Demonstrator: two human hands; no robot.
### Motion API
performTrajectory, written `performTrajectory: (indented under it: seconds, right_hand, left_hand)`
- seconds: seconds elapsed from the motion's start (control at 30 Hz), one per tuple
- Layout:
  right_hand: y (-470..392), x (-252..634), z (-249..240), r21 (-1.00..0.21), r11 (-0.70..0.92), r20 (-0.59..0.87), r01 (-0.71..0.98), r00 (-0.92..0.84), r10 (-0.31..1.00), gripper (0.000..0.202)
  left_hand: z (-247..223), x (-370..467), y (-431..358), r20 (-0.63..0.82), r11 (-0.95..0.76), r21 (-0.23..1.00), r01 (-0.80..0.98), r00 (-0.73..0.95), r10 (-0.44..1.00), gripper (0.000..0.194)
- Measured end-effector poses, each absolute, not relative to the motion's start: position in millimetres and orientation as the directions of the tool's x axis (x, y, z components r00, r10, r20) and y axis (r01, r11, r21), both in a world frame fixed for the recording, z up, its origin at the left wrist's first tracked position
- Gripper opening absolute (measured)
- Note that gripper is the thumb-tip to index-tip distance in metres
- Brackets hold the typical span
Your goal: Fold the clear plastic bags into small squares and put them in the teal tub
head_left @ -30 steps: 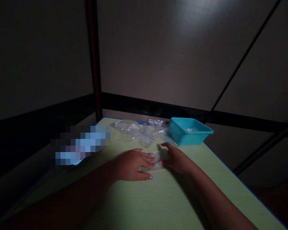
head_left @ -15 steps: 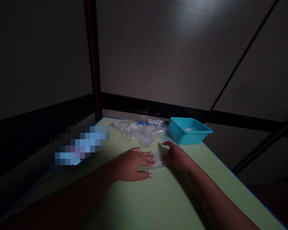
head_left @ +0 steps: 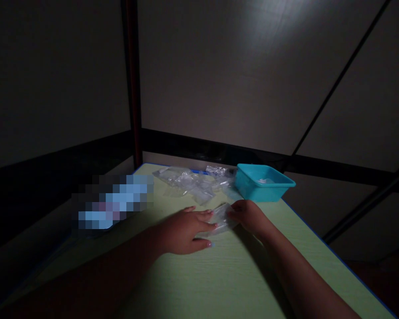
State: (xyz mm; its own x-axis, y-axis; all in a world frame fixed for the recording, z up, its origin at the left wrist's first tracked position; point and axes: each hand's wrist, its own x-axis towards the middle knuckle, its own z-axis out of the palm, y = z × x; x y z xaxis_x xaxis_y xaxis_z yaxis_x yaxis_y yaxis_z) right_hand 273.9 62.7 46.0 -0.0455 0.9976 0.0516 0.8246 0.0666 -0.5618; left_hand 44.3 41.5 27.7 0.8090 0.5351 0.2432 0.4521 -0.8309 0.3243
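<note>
Left hand [head_left: 186,231] and right hand [head_left: 251,220] at one clear bag [head_left: 223,218] on the table [head_left: 206,283].
The left hand lies flat, fingers spread apart, tips on the bag's left end; the right hand's fingers are pinched together on its right end. Beyond lies one heap of clear bags [head_left: 186,180], too tangled to count. One turquoise tub [head_left: 255,191] stands beside it, holding something whitish [head_left: 266,180]. One pixelated object [head_left: 119,201], its screen or label unreadable, sits at left.

no text or label can be read.
</note>
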Motion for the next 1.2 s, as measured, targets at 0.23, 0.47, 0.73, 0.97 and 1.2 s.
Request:
performTrajectory:
  seconds: [0.23,0.47,0.73,0.97,1.2]
  right_hand:
    - [63,275,46,-0.549,0.077,0.068,0.832,-0.047,0.997,0.011]
    - [63,275,47,-0.625,0.114,0.089,0.772,-0.075,0.993,0.018]
    - [61,270,45,-0.835,0.119,0.085,0.537,-0.087,0.993,0.021]
    - [57,257,48,-0.918,0.149,0.12,0.368,-0.1,0.988,0.028]
    - [44,264,63,-0.84,0.252,0.071,0.481,-0.362,0.929,0.044]
  left_hand:
    - [26,44,43,0.242,-0.819,0.331,0.468,0.797,0.553,0.047]
    - [26,43,44,0.239,-0.821,0.325,0.468,0.8,0.551,0.046]
    - [27,45,44,0.249,-0.84,0.264,0.474,0.808,0.534,0.044]
    - [26,45,44,0.243,-0.839,0.241,0.488,0.807,0.539,0.044]
    - [27,45,43,0.237,-0.837,0.234,0.495,0.806,0.543,0.044]
